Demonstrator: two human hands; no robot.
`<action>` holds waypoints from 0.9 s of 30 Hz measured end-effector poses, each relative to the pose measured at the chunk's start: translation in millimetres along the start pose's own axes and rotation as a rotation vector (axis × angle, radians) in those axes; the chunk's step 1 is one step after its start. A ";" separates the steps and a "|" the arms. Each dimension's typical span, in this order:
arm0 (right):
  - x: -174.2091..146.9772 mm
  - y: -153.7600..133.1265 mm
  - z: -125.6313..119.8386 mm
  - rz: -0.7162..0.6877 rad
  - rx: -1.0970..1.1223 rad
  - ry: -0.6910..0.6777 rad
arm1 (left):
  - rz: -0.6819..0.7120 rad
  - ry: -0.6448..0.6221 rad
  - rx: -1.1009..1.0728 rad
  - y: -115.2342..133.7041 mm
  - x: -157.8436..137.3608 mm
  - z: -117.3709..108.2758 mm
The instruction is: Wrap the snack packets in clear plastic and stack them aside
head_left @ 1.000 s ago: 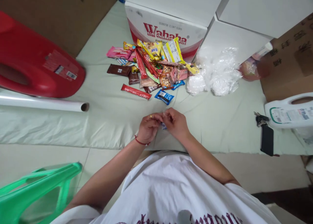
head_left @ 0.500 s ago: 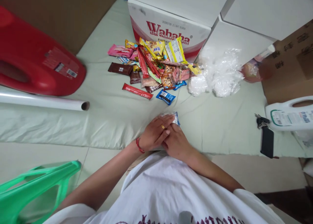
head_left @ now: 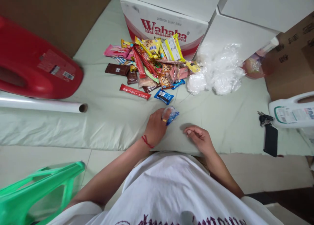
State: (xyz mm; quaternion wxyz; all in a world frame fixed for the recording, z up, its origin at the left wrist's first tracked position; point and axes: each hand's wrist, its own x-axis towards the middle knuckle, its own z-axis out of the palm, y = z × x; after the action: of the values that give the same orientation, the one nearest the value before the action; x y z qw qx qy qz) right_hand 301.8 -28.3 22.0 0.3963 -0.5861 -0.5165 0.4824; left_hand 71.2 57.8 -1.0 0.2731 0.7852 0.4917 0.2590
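Observation:
My left hand (head_left: 157, 126), with a red cord on its wrist and a ring, is closed on a small blue packet in clear plastic (head_left: 173, 115) on the pale green cloth (head_left: 103, 126). Its fingers cover part of the packet. Apart from it, to the right, my right hand (head_left: 200, 139) is by the front of the cloth, its fingers loosely curled together with nothing visible in them. Just beyond the packet lies a blue wrapped snack (head_left: 164, 97). A red stick packet (head_left: 134, 91) lies to its left, in front of a pile of wrapped snacks (head_left: 147, 66).
Crumpled clear plastic bags (head_left: 223, 74) lie right of the pile, before white boxes (head_left: 164, 25). At left are a red jug (head_left: 49, 64), a white roll (head_left: 41, 103) and a green stool (head_left: 49, 182). Keys with a black case (head_left: 270, 141) and a white bottle (head_left: 294, 112) are at right.
My hands were together over the packet. The right hand has let go and moved right; the left hand stays on the packet, which now shows more.

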 end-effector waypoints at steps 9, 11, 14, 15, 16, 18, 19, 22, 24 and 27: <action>18.5 -10.1 36.5 0.153 0.511 -0.006 | -0.289 -0.220 -1.033 43.8 -5.1 27.7; 18.7 -13.4 43.8 0.216 0.510 0.047 | -0.289 -0.209 -0.849 47.4 -6.0 34.9; 18.3 -13.5 42.9 0.249 0.501 0.171 | -0.249 -0.280 -0.575 47.2 -2.9 34.5; 18.4 -12.2 38.8 0.251 0.514 0.205 | -0.212 -0.320 -0.504 46.1 -1.6 32.3; 18.6 -10.2 32.5 0.255 0.532 0.242 | -0.162 -0.354 -0.442 44.4 -0.9 29.3; 19.3 -5.2 12.8 0.278 0.558 0.341 | -0.045 -0.384 -0.345 38.6 -1.9 21.5; 19.9 -2.5 -0.9 0.290 0.553 0.410 | 0.012 -0.372 -0.305 34.3 -4.0 16.5; 25.8 4.6 -59.1 0.280 0.473 0.665 | 0.112 -0.235 -0.177 14.6 -16.0 -4.3; 37.9 7.2 -111.3 0.196 0.401 0.831 | 0.117 -0.139 -0.089 -2.6 -27.1 -22.0; 77.3 5.9 -200.5 0.051 0.283 1.043 | 0.107 0.000 0.062 -27.5 -43.7 -46.7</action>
State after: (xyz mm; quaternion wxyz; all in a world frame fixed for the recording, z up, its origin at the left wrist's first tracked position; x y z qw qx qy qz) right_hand 498.7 53.9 48.4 0.6633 -0.7010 -0.1667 0.2020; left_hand 5.6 36.2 7.6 0.2342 0.8184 0.4569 0.2580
